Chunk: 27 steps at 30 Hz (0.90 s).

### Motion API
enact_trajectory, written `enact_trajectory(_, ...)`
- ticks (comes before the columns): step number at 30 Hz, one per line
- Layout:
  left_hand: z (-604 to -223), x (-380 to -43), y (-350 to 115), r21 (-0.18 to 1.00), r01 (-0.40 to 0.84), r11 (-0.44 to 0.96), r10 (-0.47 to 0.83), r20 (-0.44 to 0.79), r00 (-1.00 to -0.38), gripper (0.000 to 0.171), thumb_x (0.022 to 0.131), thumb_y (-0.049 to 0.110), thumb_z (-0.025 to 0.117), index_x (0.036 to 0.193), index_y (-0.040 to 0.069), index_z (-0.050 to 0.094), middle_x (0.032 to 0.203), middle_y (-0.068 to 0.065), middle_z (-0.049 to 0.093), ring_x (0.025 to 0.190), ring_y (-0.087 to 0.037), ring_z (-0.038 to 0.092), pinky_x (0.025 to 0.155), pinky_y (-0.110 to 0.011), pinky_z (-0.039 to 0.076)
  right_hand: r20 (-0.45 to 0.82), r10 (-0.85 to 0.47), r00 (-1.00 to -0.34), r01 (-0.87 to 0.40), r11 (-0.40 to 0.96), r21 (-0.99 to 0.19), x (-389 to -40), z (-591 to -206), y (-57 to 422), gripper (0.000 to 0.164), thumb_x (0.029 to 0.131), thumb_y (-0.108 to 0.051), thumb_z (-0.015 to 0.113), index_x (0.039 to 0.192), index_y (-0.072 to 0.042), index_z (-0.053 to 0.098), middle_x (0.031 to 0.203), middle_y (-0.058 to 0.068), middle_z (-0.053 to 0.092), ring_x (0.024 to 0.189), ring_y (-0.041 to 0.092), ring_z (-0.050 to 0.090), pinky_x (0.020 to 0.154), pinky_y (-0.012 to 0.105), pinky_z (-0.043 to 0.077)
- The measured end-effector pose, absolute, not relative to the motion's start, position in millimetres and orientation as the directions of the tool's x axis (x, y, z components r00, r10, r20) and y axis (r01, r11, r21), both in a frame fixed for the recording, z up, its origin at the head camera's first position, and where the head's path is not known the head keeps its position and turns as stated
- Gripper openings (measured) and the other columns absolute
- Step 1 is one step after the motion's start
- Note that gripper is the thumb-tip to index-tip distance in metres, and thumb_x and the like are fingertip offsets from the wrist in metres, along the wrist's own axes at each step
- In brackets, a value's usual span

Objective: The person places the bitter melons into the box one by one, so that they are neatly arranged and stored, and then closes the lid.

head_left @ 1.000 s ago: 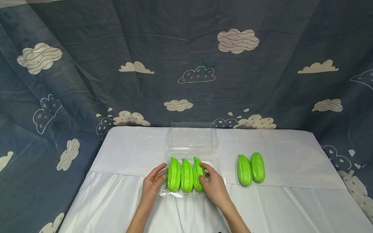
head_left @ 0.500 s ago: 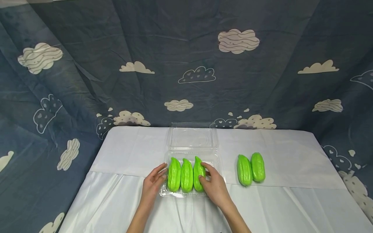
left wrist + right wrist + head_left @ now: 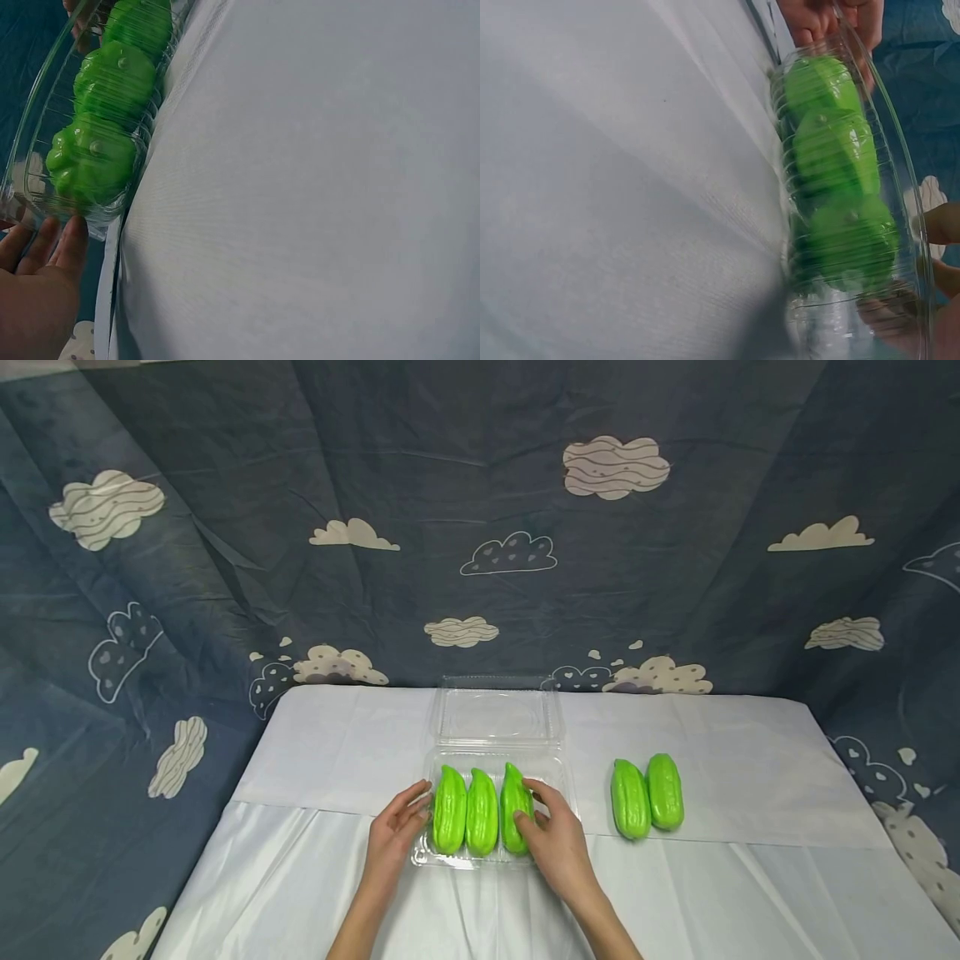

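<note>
Three bright green bitter melons lie side by side in a clear plastic clamshell box (image 3: 553, 768), its lid (image 3: 495, 714) folded back away from me. My right hand (image 3: 558, 843) reaches over the box's right side and pinches the rightmost bitter melon (image 3: 513, 810) between thumb and fingers. Beside it are the middle bitter melon (image 3: 482, 814) and the left bitter melon (image 3: 449, 810). My left hand (image 3: 393, 831) rests at the box's left wall, its fingers loosely bent; the left wrist view shows the fingertips (image 3: 73, 232) against the plastic end.
Two more bitter melons stand apart to the right on the white cloth: one nearer (image 3: 630, 799) and one just right of it (image 3: 665, 792). A dark cloud-patterned curtain (image 3: 495, 485) hangs behind and around the white table (image 3: 330, 752).
The rightmost bitter melon has shifted slightly right with my right hand, widening its gap from the middle one. My left hand has stayed at the box's left side.
</note>
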<state>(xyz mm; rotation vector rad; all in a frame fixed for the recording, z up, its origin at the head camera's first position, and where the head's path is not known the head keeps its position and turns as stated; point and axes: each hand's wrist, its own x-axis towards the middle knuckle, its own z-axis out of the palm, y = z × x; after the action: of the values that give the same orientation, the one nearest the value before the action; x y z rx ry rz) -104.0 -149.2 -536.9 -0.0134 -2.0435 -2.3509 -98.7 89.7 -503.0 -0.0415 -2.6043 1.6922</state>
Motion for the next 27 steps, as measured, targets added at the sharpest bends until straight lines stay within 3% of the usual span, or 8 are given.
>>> enact_trajectory(9,-536,-105,-147,0.991,0.030,-0.133,-0.016,0.028,-0.999,0.044,0.093,-0.006,0.056,0.137,-0.004,0.052,0.140,-0.020,0.052,0.129,-0.036,0.049,0.101,-0.027,0.047,0.050,0.066,-0.997,-0.021,0.390,-0.921,-98,-502,90,0.045,0.091,-0.007,0.067,0.135,-0.008,0.055,0.137,0.007,0.052,0.130,0.024,0.049,0.099,0.030,0.049)
enact_trajectory(27,-535,-105,-147,0.992,0.003,-0.124,-0.028,-0.001,-1.000,0.045,0.092,-0.008,0.056,0.137,-0.004,0.052,0.139,-0.019,0.053,0.128,-0.035,0.050,0.101,-0.027,0.048,0.053,0.030,-0.998,-0.043,0.283,-0.958,-93,-487,100,0.047,0.091,-0.004,0.069,0.136,-0.009,0.055,0.135,0.010,0.054,0.126,0.027,0.053,0.098,0.029,0.050)
